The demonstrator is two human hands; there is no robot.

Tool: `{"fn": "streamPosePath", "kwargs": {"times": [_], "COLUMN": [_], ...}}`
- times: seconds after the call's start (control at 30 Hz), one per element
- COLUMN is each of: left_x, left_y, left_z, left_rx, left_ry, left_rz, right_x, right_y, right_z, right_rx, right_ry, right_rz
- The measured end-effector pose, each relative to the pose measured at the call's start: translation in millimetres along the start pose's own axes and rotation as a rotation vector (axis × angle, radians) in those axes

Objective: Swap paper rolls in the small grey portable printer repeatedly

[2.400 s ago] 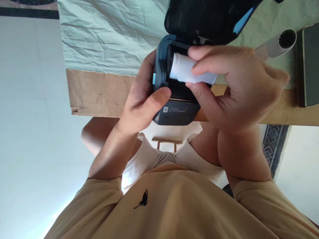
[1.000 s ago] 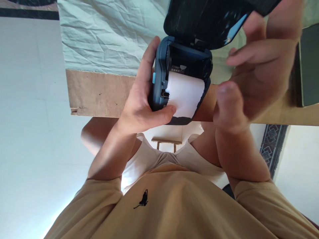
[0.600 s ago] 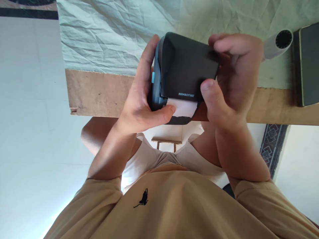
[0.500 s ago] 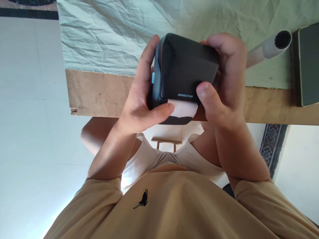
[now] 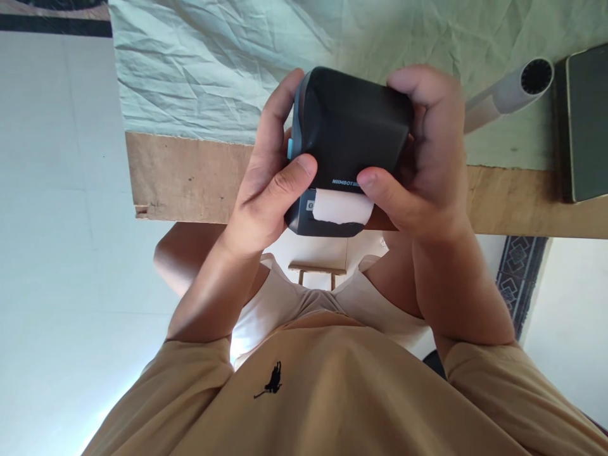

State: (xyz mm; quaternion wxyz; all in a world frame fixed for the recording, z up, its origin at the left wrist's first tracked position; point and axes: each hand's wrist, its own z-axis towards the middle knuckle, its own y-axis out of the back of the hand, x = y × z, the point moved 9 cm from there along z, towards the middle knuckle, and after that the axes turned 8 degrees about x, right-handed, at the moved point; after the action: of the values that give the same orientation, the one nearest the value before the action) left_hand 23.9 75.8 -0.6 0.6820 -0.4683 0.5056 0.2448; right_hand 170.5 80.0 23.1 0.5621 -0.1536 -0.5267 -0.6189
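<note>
A black label printer [image 5: 354,126] with small NIIMBOT lettering is held up between both hands, over the near edge of the table. From its front slot hangs a short white paper strip [image 5: 342,207] with an uneven end. My left hand [image 5: 270,171] is closed on the printer's left side, thumb lying on the top cover beside a small light-blue tab [image 5: 290,149]. My right hand [image 5: 430,152] grips the right side, with its thumb on the cover's front edge near the lettering. The fingertips under the printer are hidden.
A pale green wrinkled cloth [image 5: 199,69] covers the wooden table [image 5: 190,177] except along its front edge. Right of my right hand lies a whitish tube-shaped object [image 5: 508,95] with a dark round end. Beside it sits a dark flat rectangular object [image 5: 589,123].
My left thumb has moved up from the paper strip onto the top cover, uncovering the strip's left end. My right thumb has shifted left, and the printer has moved slightly left.
</note>
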Motion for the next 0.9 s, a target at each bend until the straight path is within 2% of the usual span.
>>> {"fn": "streamPosePath", "kwargs": {"times": [0.2, 0.4, 0.57, 0.63, 0.73, 0.77, 0.83, 0.9], "left_x": [2.2, 5.6, 8.8, 7.8, 3.9, 11.5, 17.8, 4.1], "left_y": [3.5, 3.1, 7.2, 6.4, 2.6, 10.2, 15.3, 7.6], "left_z": [-1.1, -2.2, 1.0, 4.5, 8.1, 8.3, 8.8, 10.2], "left_rx": [-0.033, -0.061, -0.081, -0.023, 0.081, 0.014, -0.021, 0.074], "left_ry": [0.041, 0.059, 0.067, 0.029, -0.057, 0.018, 0.058, -0.139], "left_rz": [-0.003, 0.019, 0.061, 0.078, 0.087, 0.089, 0.096, 0.073], "right_x": [-0.2, 7.2, 1.8, 0.1, 1.2, 1.3, 1.1, 1.4], "right_y": [-0.3, 0.9, -7.1, -10.3, -7.8, -6.2, -3.9, -3.1], "right_z": [-0.9, -0.1, 0.6, 0.3, -0.8, -1.3, -1.9, -1.7], "right_rx": [-0.034, -0.034, 0.033, 0.061, 0.036, 0.021, 0.006, 0.010], "right_ry": [0.038, 0.060, -0.051, -0.058, -0.025, -0.022, -0.032, -0.037], "right_rz": [-0.021, 0.060, 0.132, 0.129, 0.115, 0.110, 0.082, 0.053]}}
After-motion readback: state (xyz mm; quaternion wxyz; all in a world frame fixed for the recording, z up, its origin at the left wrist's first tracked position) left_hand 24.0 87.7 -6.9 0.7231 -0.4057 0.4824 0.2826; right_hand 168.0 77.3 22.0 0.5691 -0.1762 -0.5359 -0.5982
